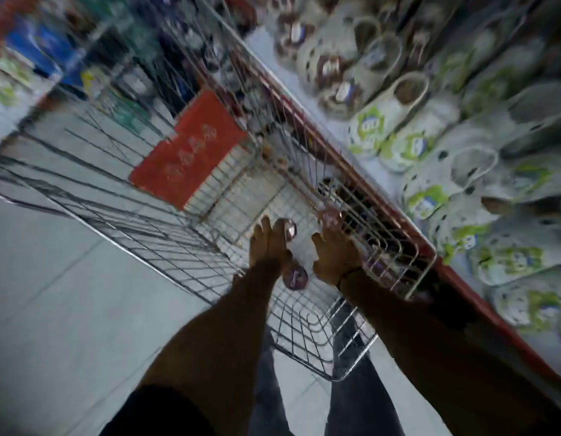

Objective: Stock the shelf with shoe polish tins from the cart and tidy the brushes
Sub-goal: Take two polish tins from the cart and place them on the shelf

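The view is motion-blurred. Both my arms reach down into a wire shopping cart [307,341]. My left hand [268,247] curls its fingers over a round, shiny shoe polish tin [289,229] near the cart floor. My right hand [335,254] closes its fingertips on a second tin [330,215] close to the cart's right wall. A third, dark-lidded tin [295,278] lies loose on the cart floor between my wrists. No brushes can be made out.
A red flap [188,149] stands at the cart's far end. To the right runs a red-edged shelf [461,278] packed with white and green children's shoes [380,121]. Blurred packaged goods [37,51] fill the far left. Grey tiled floor [53,294] lies to the left.
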{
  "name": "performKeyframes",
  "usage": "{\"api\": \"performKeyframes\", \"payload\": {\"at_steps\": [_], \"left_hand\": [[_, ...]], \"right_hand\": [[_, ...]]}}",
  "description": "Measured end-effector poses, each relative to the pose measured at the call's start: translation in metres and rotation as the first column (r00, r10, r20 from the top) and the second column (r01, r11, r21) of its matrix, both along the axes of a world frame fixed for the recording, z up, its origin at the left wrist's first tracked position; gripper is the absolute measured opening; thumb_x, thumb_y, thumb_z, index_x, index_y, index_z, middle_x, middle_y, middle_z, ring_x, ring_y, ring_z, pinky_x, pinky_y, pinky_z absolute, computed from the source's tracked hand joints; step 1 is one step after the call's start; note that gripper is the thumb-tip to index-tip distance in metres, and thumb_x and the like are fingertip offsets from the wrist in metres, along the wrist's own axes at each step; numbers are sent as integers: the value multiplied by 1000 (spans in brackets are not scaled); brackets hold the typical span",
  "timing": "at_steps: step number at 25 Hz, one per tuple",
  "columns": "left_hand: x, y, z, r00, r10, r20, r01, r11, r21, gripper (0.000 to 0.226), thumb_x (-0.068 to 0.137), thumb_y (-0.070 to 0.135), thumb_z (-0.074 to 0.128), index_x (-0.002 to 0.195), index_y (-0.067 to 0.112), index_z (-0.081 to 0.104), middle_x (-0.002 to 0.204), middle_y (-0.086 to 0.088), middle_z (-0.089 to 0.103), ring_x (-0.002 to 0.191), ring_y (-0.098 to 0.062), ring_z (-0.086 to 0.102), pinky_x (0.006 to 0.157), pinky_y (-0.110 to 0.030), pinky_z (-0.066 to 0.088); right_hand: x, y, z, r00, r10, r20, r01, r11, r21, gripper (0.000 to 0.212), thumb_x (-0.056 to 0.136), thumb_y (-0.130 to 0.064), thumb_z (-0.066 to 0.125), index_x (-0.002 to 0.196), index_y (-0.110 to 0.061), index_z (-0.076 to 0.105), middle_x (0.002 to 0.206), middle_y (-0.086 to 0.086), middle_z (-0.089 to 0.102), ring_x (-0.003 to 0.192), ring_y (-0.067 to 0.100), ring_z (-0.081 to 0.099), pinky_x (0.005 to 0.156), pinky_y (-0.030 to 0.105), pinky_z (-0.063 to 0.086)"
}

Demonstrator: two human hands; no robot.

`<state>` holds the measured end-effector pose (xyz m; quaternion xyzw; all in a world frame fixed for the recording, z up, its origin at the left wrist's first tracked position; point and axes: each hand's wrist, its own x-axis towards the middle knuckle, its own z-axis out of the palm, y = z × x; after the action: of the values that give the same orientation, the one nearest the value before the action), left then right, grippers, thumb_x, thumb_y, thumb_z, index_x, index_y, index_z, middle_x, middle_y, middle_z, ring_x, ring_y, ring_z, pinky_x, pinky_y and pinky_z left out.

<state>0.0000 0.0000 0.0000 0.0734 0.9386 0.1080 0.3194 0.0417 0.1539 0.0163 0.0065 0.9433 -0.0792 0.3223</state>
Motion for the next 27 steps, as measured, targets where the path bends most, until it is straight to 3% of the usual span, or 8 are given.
{"api": "performKeyframes", "payload": {"at_steps": [2,4,9,14,18,22,25,27], "left_hand": [[26,17,-38,971,61,230,-57,998,-24,66,91,34,64,147,12,36,147,-20,40,129,-40,49,98,-47,46],[55,26,-65,935,84,346,-72,996,-48,62,91,26,64,145,11,38,143,-19,43,125,-42,51,96,-48,47],[72,45,-77,966,32,256,-7,995,-98,80,82,1,69,149,9,28,141,-22,40,119,-45,54,90,-52,52],[54,27,-47,972,-49,231,78,990,-118,79,70,28,85,135,10,44,136,-14,44,116,-40,55,77,-45,52],[29,-8,-12,970,72,232,-42,990,-135,86,73,25,84,142,16,34,138,-17,40,114,-43,61,84,-48,54],[24,-32,-25,966,88,242,-51,987,-155,86,73,26,85,141,18,33,133,-15,42,116,-40,61,90,-48,56],[20,-28,-33,973,34,229,0,989,-148,84,73,26,85,139,16,34,131,-17,43,113,-37,62,88,-45,56],[17,-24,-32,975,19,222,9,992,-127,87,73,27,86,141,15,33,132,-19,43,111,-37,62,86,-43,55]], "right_hand": [[17,3,-36,980,-13,200,5,999,38,68,86,-24,67,147,-20,38,151,11,37,138,38,40,102,50,46],[35,6,-63,963,-14,268,-5,998,69,65,86,-14,70,144,-22,42,148,10,35,131,38,43,93,51,51],[32,-1,-84,975,-83,205,68,995,77,46,92,-10,64,133,-24,49,144,13,39,126,42,48,89,52,54],[27,8,-58,985,-98,143,96,995,16,49,94,-30,60,140,-20,44,134,12,51,116,37,59,89,45,52],[18,-2,-37,966,-157,204,171,984,-52,63,96,-34,60,152,-22,33,142,14,46,126,38,52,99,48,50],[34,-41,-71,960,-28,280,32,999,-11,76,87,-23,72,150,-27,32,146,11,39,131,38,44,94,51,54],[47,-50,-93,978,79,193,-94,993,70,65,92,-11,62,149,-23,34,148,14,35,133,40,41,92,48,57],[49,-45,-93,979,85,184,-96,994,54,69,86,-12,69,146,-20,36,149,14,35,134,41,40,92,46,58]]}}
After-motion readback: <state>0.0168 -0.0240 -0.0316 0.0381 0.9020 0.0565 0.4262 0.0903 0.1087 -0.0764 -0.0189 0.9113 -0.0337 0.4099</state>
